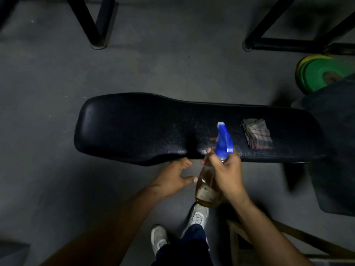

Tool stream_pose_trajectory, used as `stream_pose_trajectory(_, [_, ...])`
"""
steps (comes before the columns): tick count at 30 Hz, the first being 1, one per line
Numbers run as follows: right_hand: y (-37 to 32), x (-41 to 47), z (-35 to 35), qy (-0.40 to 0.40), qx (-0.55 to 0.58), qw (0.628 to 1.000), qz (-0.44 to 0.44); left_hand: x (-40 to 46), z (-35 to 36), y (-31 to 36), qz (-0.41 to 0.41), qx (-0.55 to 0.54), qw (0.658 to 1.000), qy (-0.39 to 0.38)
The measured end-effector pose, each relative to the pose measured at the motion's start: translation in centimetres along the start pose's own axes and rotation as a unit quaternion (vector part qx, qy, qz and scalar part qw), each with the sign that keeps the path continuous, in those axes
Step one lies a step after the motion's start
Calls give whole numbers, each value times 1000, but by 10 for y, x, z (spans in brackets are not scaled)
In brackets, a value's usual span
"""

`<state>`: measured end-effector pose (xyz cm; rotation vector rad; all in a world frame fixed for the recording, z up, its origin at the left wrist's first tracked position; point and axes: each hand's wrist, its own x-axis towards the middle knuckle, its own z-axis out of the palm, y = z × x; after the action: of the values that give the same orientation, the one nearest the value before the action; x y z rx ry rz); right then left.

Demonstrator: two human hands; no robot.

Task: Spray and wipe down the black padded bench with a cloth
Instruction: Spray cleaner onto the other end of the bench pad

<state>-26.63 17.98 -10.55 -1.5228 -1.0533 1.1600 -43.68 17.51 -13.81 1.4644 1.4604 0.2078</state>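
The black padded bench [138, 127] stretches across the middle of the view, wider at its left end. A folded checked cloth [257, 133] lies on its right part. My right hand [224, 173] is shut around the neck of a clear spray bottle [208, 187] with a blue trigger head whose nozzle points over the bench. My left hand [172, 179] hovers open just below the bench's near edge, left of the bottle, fingers spread and holding nothing.
Black metal frame legs [98, 25] stand on the grey floor beyond the bench, with another frame [288, 43] at the upper right. Green and yellow weight plates [322, 73] lean at the right. A wooden frame [269, 237] sits at the lower right beside my feet.
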Motion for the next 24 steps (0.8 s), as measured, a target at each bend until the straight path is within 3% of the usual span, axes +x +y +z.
stream_pose_trajectory(8, [35,-43,-13,-9,-87,992,91,-19,-25,-39,-53,58,995,63])
stream_pose_trajectory(17, [45,-81,25,-117,-165,977,74,-27,-35,-83,-114,97,984,98])
stream_pose_trajectory(24, [46,-84,50,-163,-183,968,53,-8,-63,-110,-142,212,963,87])
